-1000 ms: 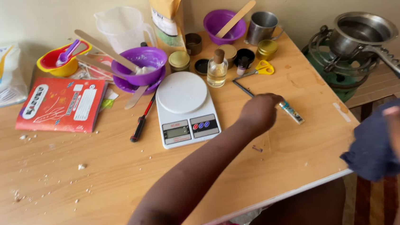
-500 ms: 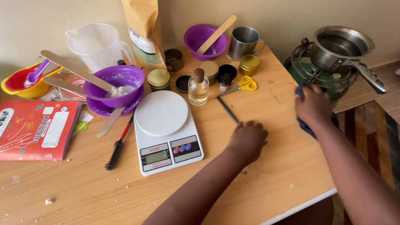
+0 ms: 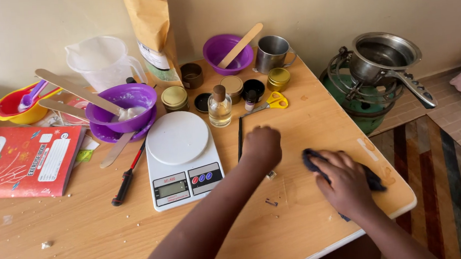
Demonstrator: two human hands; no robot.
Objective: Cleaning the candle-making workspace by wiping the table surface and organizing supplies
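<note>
My right hand [image 3: 344,183] presses a dark blue cloth [image 3: 373,178] flat on the wooden table [image 3: 306,112] near its right front corner. My left hand [image 3: 262,146] is a closed fist resting on the table just right of the white kitchen scale [image 3: 180,155]; a thin dark stick-like tool [image 3: 240,137] runs from under the fist toward the back, so the fist seems closed on its end. A small dark crumb [image 3: 271,202] lies on the wood between the two hands.
Behind the scale stand a small glass bottle [image 3: 219,107], yellow scissors [image 3: 272,102], small tins, purple bowls [image 3: 124,107] with wooden sticks, a clear jug [image 3: 102,62], a paper bag and a metal cup [image 3: 274,52]. A red booklet [image 3: 22,161] lies left. A pot sits on a green gas burner [image 3: 379,74] to the right.
My right hand brought the dark cloth from off the right side onto the table near the corner. My left fist stayed by the scale. The view shifted right.
</note>
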